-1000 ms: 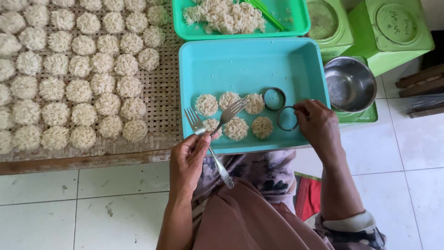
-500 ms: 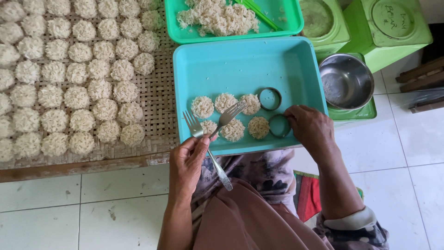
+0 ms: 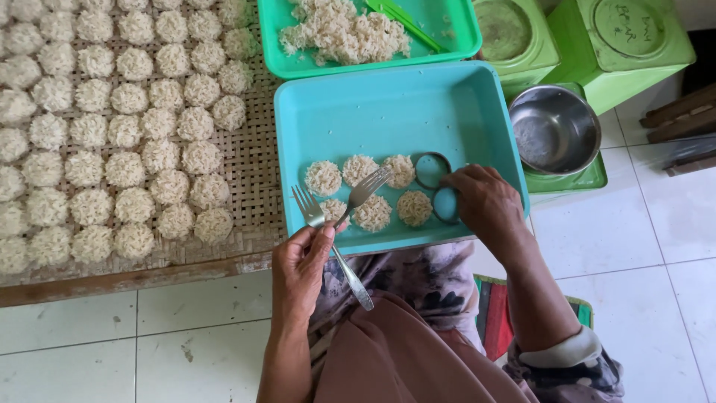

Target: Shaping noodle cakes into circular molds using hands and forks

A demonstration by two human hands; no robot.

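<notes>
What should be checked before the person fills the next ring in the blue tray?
1. Left hand holds both forks: ok, one fork's tines rest over the patties.
2. Right hand on a ring: ok, fingers touch the nearer ring; whether it is gripped, cannot tell.
3. Second ring free: ok, it lies empty beside the patties.
4. Room in the blue tray: ok, the far half is bare.
5. Loose noodles within reach: ok, a heap sits in the green tray just beyond.
6. Patties firm enough to move: cannot tell.
</notes>
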